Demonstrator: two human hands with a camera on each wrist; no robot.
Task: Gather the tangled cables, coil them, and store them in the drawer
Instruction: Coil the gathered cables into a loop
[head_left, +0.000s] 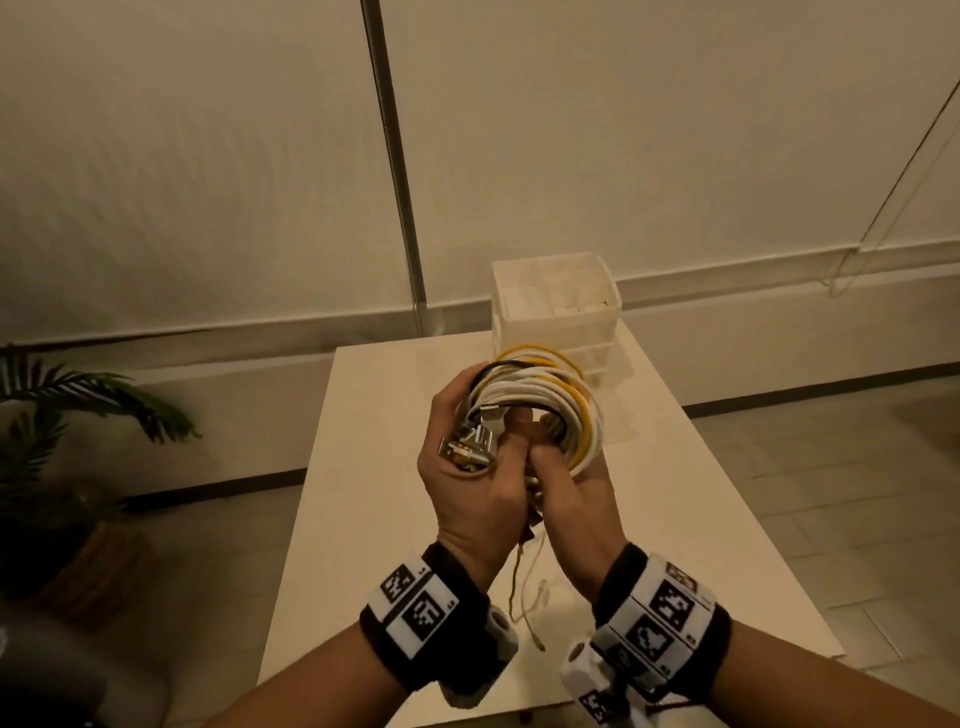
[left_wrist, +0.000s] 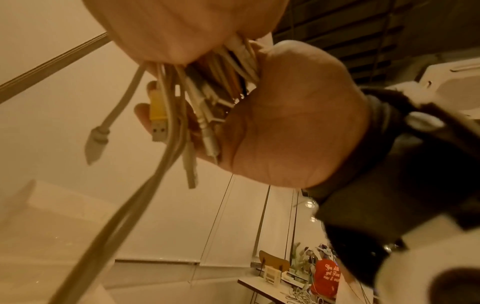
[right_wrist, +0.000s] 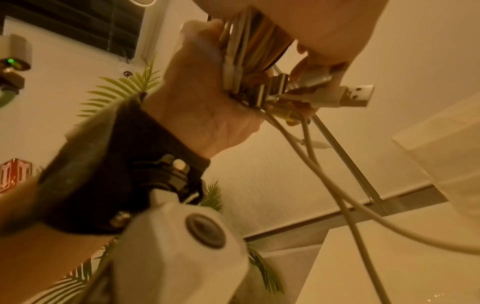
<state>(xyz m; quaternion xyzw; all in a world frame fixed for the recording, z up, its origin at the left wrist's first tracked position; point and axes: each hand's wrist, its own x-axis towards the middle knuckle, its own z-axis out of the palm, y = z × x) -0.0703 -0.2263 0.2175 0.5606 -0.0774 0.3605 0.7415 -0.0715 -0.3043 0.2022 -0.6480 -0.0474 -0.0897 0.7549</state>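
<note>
Cables (head_left: 545, 400): one bundle of white, yellow and black loops, held in the air above the worktop (head_left: 374, 467), in front of the drawer unit (head_left: 556, 306). Loops stand up and away from my hands; several plug ends gather at the bottom of the bundle.

Left hand (head_left: 467, 478): fingers curled round the near side of the coil, thumb over a cluster of metal plugs (head_left: 470, 441). Gripping the cables.

Right hand (head_left: 571, 488): closed round the lower right part of the same coil, thumb pressed in beside my left thumb. Gripping the cables. The two hands touch.

Loose ends (head_left: 530, 587): a few thin tails hang from under my hands toward the worktop; whether they reach it I cannot tell.

Plugs, left wrist view: a yellow USB plug (left_wrist: 157, 115), a white plug (left_wrist: 97, 144) dangling on its lead, others packed against my palm.

Plugs, right wrist view: a white USB plug (right_wrist: 350, 96) juts out sideways from the clamped cluster.

Drawer unit: white plastic, at the far end of the worktop, with white items in its open top tray.

Plant (head_left: 67, 415): on the floor, left of the worktop.

Wristbands (head_left: 421, 613): black, with printed markers, on both wrists.
</note>
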